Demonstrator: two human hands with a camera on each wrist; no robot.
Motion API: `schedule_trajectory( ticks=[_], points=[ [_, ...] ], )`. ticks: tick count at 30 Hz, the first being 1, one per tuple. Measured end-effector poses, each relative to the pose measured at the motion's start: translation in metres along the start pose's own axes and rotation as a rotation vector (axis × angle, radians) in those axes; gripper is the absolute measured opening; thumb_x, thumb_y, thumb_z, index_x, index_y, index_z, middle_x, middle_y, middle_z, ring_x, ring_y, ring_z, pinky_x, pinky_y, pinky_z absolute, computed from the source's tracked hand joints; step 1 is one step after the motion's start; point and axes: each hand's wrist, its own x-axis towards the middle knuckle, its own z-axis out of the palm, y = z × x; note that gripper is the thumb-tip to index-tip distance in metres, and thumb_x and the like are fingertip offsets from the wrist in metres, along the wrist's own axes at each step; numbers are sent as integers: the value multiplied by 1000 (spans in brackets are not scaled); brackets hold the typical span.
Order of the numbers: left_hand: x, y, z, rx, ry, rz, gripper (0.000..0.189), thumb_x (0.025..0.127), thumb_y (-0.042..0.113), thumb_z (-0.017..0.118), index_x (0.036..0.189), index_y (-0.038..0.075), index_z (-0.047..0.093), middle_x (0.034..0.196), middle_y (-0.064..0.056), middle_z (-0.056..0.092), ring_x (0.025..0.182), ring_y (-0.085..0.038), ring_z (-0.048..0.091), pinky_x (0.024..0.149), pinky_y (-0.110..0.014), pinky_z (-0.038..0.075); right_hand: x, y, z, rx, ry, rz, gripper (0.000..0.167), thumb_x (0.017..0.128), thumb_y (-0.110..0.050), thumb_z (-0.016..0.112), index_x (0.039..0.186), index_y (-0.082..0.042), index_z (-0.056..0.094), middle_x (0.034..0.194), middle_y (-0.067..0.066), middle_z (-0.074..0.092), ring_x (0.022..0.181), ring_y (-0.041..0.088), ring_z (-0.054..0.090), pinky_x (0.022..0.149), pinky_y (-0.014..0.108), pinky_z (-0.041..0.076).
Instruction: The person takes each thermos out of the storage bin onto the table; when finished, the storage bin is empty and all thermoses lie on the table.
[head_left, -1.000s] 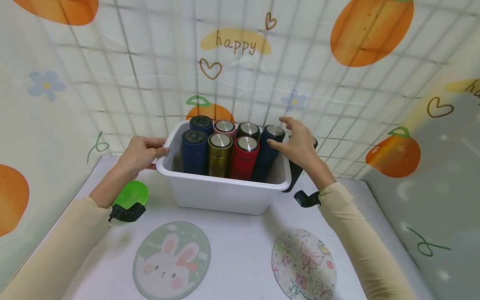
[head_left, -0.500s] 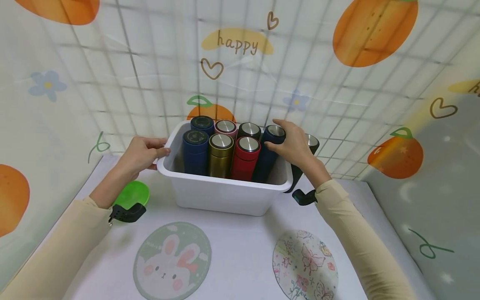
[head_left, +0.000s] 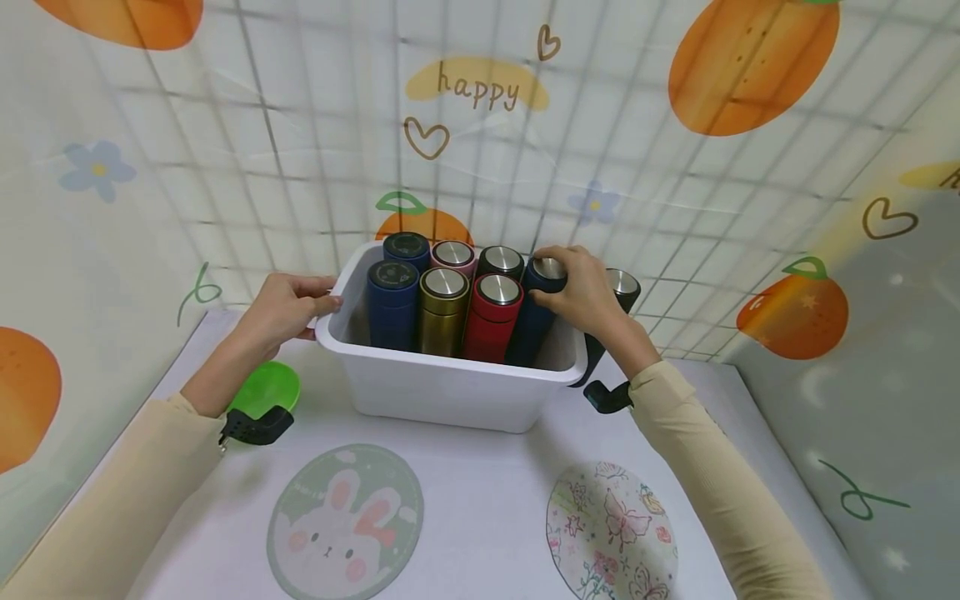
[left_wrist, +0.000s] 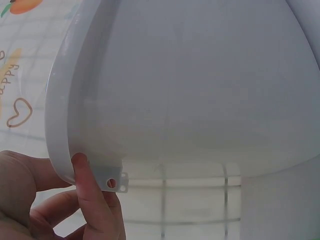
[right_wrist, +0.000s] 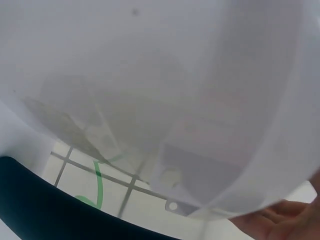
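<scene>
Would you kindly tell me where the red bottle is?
In the head view, the red bottle is in the white bin, right of the gold bottle.

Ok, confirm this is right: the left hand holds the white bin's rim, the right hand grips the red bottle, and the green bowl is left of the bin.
Wrong bottle: as the head view shows, the right hand grips the dark blue bottle beside the red bottle. The left hand does hold the white bin by its rim, and the green bowl is left of the bin.
</scene>
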Motion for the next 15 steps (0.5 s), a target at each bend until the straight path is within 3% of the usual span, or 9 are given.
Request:
schedule_trajectory(
  ticks=[8,15],
  points=[
    [0,0,0,0,-2,1,47,100,16,61,144,1,53,133,-24,59,107,-32,61,68,-31,58,-4,-4,0,-5,-37,33,58,81,-25,81,134,-11,64,123,20,58,111,34,52,85,51,47],
    [0,0,0,-4,-2,-2,47,100,16,61,144,2,53,135,-23,58,106,-31,62,68,-31,59,-7,-2,1,-22,-50,-3,60,84,-23,79,140,-11,59,129,18,61,116,37,55,89,54,47]
  ],
)
